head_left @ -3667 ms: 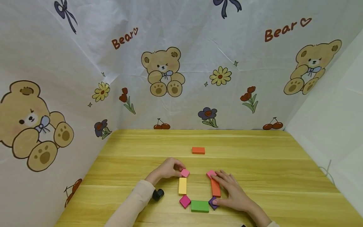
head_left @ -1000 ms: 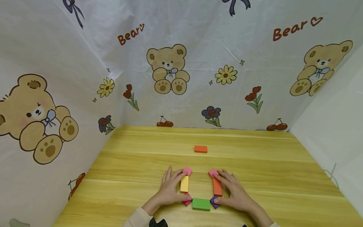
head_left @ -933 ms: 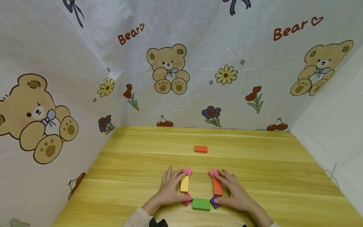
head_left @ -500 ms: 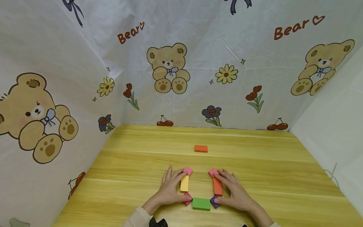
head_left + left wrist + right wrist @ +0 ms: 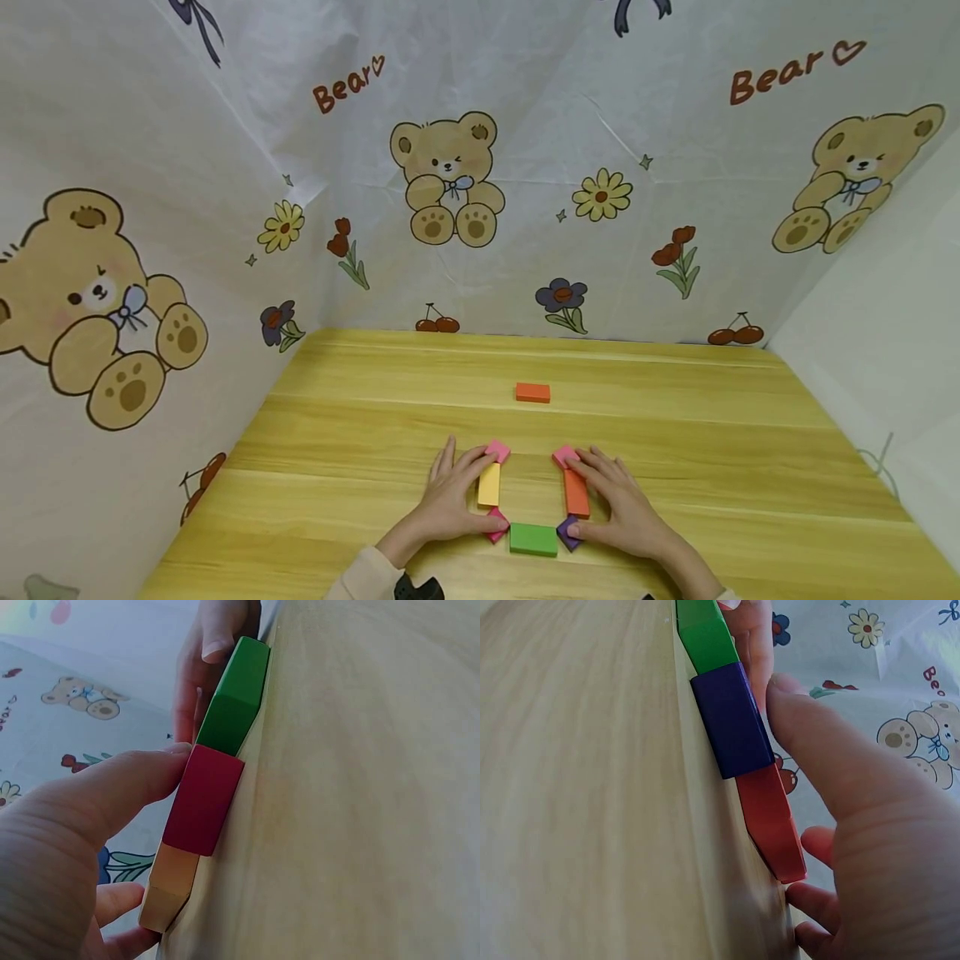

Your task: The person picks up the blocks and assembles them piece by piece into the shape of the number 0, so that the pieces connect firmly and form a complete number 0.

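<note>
Flat colored toy blocks form a U on the table. My left hand (image 5: 447, 497) spreads along its left side: the thumb touches the magenta block (image 5: 202, 799) and the index finger reaches the pink block (image 5: 498, 451). A yellow block (image 5: 489, 485) lies between those two. On the other side my right hand (image 5: 621, 506) spreads the same way, thumb on the purple block (image 5: 733, 720), index finger at a second pink block (image 5: 564, 455). Between these sits an orange-red block (image 5: 576, 493). The green block (image 5: 533, 540) bridges the near side, between the magenta and purple blocks.
A separate orange block (image 5: 532, 392) lies farther back on the wooden table (image 5: 360, 392). Cloth printed with bears (image 5: 450, 183) hangs behind and at the left. A black object (image 5: 418, 588) shows beside the left sleeve (image 5: 366, 575).
Since the earliest frame, my left hand has gone from holding the left pink block to spreading along the left side, thumb on the magenta block. Over the last second both hands stay still.
</note>
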The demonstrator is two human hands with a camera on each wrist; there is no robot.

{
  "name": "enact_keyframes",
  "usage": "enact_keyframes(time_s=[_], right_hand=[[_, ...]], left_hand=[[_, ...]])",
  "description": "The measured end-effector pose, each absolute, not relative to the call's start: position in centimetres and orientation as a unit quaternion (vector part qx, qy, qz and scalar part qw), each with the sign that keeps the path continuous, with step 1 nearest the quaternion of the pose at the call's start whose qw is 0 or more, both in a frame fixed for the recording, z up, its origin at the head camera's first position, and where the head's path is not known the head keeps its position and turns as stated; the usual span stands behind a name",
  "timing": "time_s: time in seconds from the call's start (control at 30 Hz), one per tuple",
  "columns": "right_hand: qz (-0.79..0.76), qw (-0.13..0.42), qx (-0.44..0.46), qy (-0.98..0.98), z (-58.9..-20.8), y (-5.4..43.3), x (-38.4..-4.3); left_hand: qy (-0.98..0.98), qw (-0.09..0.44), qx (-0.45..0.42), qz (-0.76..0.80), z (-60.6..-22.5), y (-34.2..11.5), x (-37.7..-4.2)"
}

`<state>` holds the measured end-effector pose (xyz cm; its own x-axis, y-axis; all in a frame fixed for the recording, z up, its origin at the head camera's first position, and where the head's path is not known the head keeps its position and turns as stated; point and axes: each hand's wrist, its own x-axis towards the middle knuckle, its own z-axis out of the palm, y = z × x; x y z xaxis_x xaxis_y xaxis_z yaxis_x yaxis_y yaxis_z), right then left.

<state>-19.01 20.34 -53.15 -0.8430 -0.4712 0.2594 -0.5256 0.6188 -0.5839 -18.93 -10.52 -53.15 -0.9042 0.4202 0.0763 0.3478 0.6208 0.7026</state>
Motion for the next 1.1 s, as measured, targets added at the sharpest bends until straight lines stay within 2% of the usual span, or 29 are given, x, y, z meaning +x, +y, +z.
enact_keyframes(time_s=[0.3, 0.57, 0.83, 1.1], right_hand=[[0.372, -0.001, 0.253, -0.893, -51.0, 20.9, -20.2], [0.352, 0.063, 0.272, -0.894, -47.9, 20.3, -26.7], [0.312, 0.005, 0.250, -0.917, -47.3, 18.9, -33.0], [0.325, -0.058, 0.240, -0.913, -48.0, 17.4, -35.7]], left_hand=[[0.899, 0.050, 0.215, 0.379, -53.1, -10.5, -19.0], [0.896, 0.050, 0.218, 0.383, -52.8, -10.7, -18.9], [0.899, 0.056, 0.202, 0.383, -52.7, -10.6, -18.8], [0.902, 0.056, 0.205, 0.376, -52.8, -10.4, -18.8]])
